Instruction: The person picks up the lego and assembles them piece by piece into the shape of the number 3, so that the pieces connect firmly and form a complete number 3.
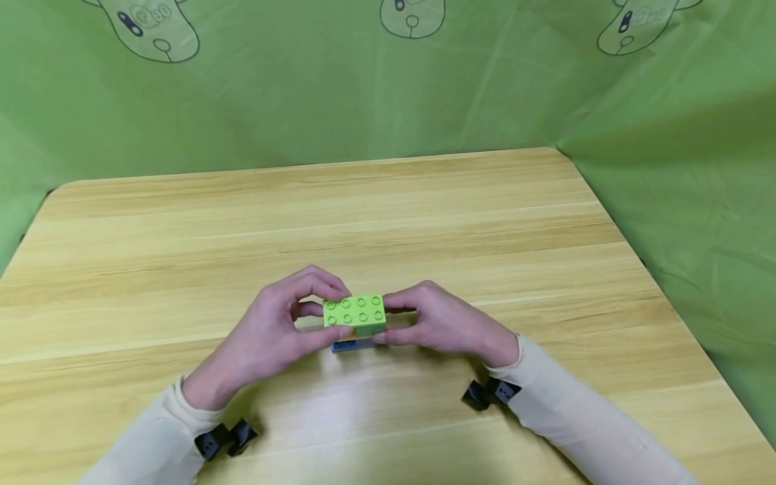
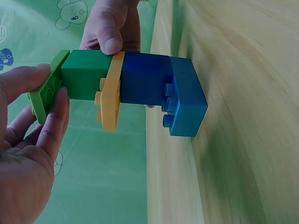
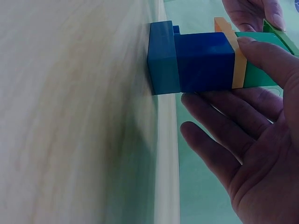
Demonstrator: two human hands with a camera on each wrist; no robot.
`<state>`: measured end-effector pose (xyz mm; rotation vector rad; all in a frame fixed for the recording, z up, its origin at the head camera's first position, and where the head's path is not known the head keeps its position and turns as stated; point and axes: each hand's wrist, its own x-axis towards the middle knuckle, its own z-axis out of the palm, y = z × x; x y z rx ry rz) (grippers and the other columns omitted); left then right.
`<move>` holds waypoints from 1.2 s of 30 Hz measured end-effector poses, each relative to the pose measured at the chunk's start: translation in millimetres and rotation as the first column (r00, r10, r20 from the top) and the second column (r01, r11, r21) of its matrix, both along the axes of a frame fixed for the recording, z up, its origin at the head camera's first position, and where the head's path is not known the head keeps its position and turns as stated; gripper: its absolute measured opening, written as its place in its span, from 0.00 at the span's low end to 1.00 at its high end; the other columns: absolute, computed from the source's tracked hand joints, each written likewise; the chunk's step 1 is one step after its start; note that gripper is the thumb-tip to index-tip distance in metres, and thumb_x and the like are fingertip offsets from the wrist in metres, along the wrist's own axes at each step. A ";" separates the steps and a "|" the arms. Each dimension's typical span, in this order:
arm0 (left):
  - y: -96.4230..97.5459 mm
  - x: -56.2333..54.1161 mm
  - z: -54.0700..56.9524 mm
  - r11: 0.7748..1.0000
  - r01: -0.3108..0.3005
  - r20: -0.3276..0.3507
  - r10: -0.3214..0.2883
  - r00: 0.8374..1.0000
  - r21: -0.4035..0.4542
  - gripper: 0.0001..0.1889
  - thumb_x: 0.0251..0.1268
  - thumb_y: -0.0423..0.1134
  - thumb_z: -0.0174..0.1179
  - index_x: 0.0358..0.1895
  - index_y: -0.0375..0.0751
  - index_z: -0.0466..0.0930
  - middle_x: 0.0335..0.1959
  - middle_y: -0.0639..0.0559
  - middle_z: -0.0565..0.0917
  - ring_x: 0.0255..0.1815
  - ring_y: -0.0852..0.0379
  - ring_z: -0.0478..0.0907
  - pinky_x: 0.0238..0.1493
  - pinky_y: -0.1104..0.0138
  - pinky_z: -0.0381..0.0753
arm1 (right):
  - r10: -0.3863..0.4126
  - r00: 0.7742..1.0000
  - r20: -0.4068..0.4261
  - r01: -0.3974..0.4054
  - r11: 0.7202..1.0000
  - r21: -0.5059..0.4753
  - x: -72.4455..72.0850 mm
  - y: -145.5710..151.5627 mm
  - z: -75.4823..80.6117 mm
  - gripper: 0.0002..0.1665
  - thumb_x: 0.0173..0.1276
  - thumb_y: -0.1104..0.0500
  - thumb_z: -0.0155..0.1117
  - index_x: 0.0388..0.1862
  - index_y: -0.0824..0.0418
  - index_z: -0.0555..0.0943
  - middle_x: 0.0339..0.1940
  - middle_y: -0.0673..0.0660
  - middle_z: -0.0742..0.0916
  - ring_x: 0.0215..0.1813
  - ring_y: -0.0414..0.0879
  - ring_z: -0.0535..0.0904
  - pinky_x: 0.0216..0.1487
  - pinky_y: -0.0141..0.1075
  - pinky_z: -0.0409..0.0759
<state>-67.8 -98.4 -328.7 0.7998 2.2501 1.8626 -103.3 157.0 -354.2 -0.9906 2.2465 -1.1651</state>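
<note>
A stack of toy building bricks stands upright on the table. At its bottom is a medium-blue brick (image 2: 189, 100), then a dark blue brick (image 2: 145, 79), a thin orange plate brick (image 2: 110, 100) and a green brick (image 2: 86, 74). A thin light green plate brick (image 1: 354, 311) with studs is on top; whether it is fully seated, I cannot tell. My left hand (image 1: 273, 323) pinches that light green plate by its edges. From the other side my right hand (image 1: 445, 320) grips the stack, its thumb near the seam of the orange and green bricks.
The wooden table (image 1: 182, 249) extends around the stack, with its back edge against a green cloth (image 1: 303, 101) printed with cartoon heads. More green cloth hangs on the right side. A black camera mount (image 1: 224, 439) sits on each sleeved wrist.
</note>
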 end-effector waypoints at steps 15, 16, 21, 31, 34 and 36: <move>1.0 -0.6 2.6 0.999 -0.005 -0.033 0.003 0.999 -0.054 0.16 0.47 0.24 0.75 0.36 0.43 0.81 0.45 0.53 0.81 0.46 0.54 0.79 0.42 0.63 0.85 | -0.007 0.999 -0.050 0.011 0.998 0.061 4.8 2.0 7.8 0.40 0.66 0.45 0.69 0.73 0.56 0.68 0.63 0.49 0.79 0.62 0.40 0.75 0.65 0.41 0.71; 0.9 -0.8 2.7 0.999 -0.003 -0.037 0.001 0.999 -0.054 0.16 0.46 0.23 0.75 0.36 0.42 0.81 0.45 0.53 0.81 0.46 0.54 0.79 0.42 0.63 0.85 | -0.015 0.998 -0.058 0.017 0.999 0.044 5.6 2.5 9.1 0.42 0.66 0.45 0.69 0.74 0.55 0.66 0.64 0.49 0.79 0.62 0.41 0.75 0.65 0.42 0.71; 0.4 -1.1 2.8 0.998 -0.002 -0.040 0.000 0.999 -0.056 0.15 0.46 0.23 0.75 0.35 0.42 0.81 0.45 0.54 0.81 0.46 0.54 0.79 0.43 0.64 0.85 | -0.004 0.991 -0.137 -0.014 0.991 -0.134 7.6 3.0 11.2 0.40 0.66 0.56 0.71 0.74 0.56 0.67 0.66 0.52 0.78 0.64 0.45 0.75 0.64 0.43 0.73; 0.7 -0.8 2.5 0.998 -0.006 -0.019 0.005 1.000 -0.057 0.14 0.47 0.24 0.75 0.35 0.42 0.82 0.45 0.54 0.80 0.46 0.54 0.79 0.43 0.63 0.85 | -0.002 0.979 -0.205 -0.048 0.969 -0.242 7.2 -0.2 9.4 0.27 0.68 0.61 0.67 0.66 0.60 0.76 0.61 0.51 0.82 0.60 0.45 0.78 0.59 0.45 0.78; 0.7 -0.8 2.5 0.998 -0.007 -0.020 0.006 1.000 -0.060 0.14 0.47 0.24 0.75 0.35 0.42 0.82 0.45 0.54 0.81 0.46 0.54 0.79 0.43 0.63 0.85 | 0.004 0.983 -0.183 -0.053 0.963 -0.263 7.2 -1.7 10.8 0.26 0.69 0.61 0.67 0.65 0.61 0.77 0.60 0.51 0.82 0.59 0.46 0.79 0.57 0.45 0.79; 0.7 -0.7 2.3 0.998 -0.009 -0.019 0.008 1.000 -0.060 0.14 0.47 0.24 0.75 0.35 0.42 0.82 0.45 0.54 0.81 0.46 0.54 0.79 0.43 0.63 0.85 | 0.010 0.986 -0.165 -0.057 0.957 -0.283 6.9 -2.3 11.0 0.26 0.69 0.62 0.67 0.65 0.62 0.77 0.59 0.51 0.83 0.58 0.47 0.80 0.56 0.45 0.79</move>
